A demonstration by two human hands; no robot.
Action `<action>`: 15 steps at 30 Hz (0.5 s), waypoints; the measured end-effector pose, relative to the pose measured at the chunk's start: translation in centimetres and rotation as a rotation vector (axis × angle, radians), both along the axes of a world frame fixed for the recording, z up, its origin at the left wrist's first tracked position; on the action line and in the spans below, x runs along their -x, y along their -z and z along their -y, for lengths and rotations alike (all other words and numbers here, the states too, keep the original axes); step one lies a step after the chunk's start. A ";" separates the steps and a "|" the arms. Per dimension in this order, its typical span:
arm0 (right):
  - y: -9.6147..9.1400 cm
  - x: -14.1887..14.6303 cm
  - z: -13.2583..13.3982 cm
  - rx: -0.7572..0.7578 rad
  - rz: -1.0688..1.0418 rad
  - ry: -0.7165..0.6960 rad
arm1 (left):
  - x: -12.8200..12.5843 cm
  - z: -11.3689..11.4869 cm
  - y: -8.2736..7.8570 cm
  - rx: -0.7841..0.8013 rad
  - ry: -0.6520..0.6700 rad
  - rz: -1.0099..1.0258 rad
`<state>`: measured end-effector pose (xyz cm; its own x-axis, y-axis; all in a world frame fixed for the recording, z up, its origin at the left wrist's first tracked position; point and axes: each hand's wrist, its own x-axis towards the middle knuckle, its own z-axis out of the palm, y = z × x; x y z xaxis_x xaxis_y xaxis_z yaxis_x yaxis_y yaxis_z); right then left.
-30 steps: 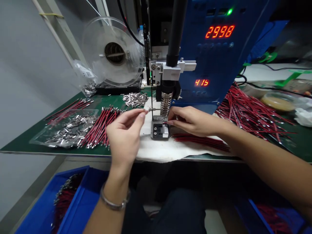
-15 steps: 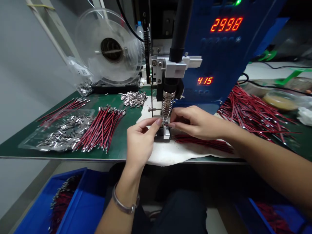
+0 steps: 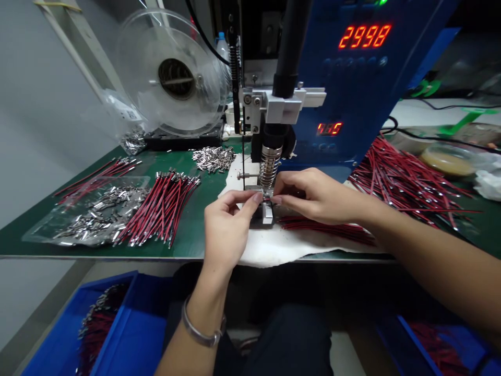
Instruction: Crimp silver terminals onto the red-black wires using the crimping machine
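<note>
Both hands meet at a small metal fixture [image 3: 267, 214] beneath the spring-wrapped soldering head [image 3: 271, 162] of a blue machine [image 3: 332, 94]. From the left, my left hand [image 3: 230, 224] is closed, thumb and forefinger pinched at the fixture's edge; whatever lies between them is too small to make out. My right hand [image 3: 313, 197] pinches from the other side, and a short bit of red wire [image 3: 267, 198] shows at its fingertips. Under that hand, a bundle of red and black wires [image 3: 329, 230] lies on a white cloth [image 3: 270, 253].
Left of the fixture are a pile of small metal connectors [image 3: 213, 159], a bundle of tipped wires [image 3: 160, 209] and a plastic bag of metal parts [image 3: 97, 214]. A large wire heap [image 3: 407, 183] lies at right. Behind stands a clear reel [image 3: 133, 68]. Blue bins [image 3: 133, 324] sit below.
My hands stay at the fixture, with the left thumb slightly farther right. The camera view has shifted a little. The machine's lower display now looks partly lit.
</note>
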<state>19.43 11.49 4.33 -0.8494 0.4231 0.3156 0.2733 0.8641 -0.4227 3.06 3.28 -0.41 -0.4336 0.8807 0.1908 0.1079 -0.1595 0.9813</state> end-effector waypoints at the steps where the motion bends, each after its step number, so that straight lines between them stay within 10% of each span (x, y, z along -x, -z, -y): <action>1: 0.0 0.0 0.0 0.002 -0.002 0.003 | 0.0 0.0 -0.1 0.008 -0.007 -0.007; 15: -0.1 0.1 0.9 0.101 -0.006 0.146 | -0.1 0.3 -0.1 0.003 -0.008 0.006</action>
<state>19.30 10.60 4.44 -0.7745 0.5721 0.2699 0.3904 0.7680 -0.5077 3.14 2.98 -0.26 -0.4416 0.8777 0.1859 0.1033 -0.1561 0.9823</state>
